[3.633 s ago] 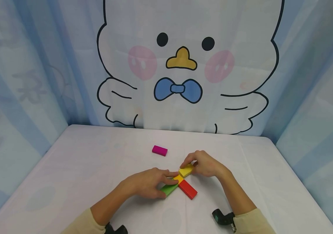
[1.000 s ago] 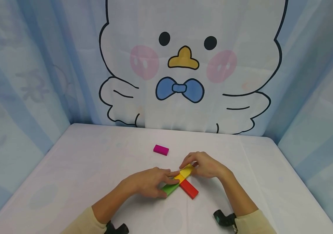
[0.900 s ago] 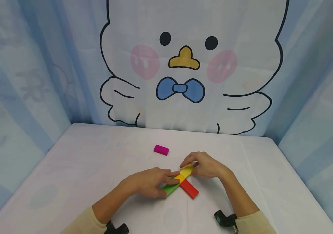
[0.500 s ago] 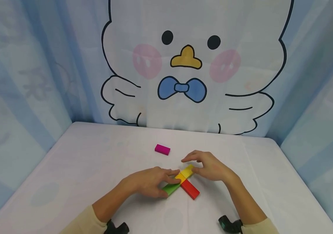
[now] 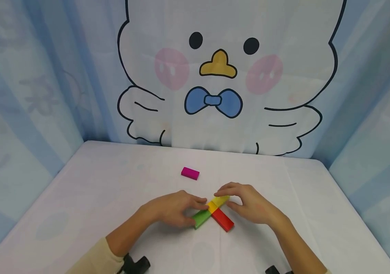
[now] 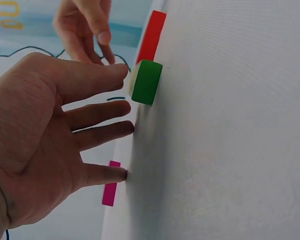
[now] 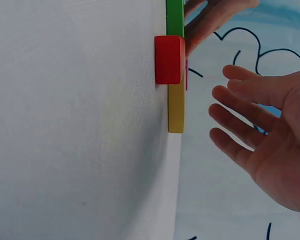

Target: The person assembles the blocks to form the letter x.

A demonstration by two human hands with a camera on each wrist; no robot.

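Observation:
Green [image 5: 202, 219], orange [image 5: 212, 206], yellow [image 5: 221, 200] and red [image 5: 222, 220] blocks lie joined on the white table, with green and yellow in one slanting line through the orange and red branching off toward the near right. My left hand [image 5: 178, 207] is beside the green and orange blocks, fingers extended; in the left wrist view its thumb is close to the green block's end. Just right of the yellow block, my right hand [image 5: 250, 201] hovers with loose fingers; the right wrist view shows nothing in it and a gap to the blocks.
A magenta block [image 5: 190, 173] lies alone farther back on the white table [image 5: 112, 179]. Behind the table hangs a curtain [image 5: 215, 129] with a cartoon face and bow tie; blue-white curtains flank both sides.
The yellow block has been set flush against the orange one. My right hand has let go of it and drawn back rightward. My left hand has eased off the blocks, uncovering more green.

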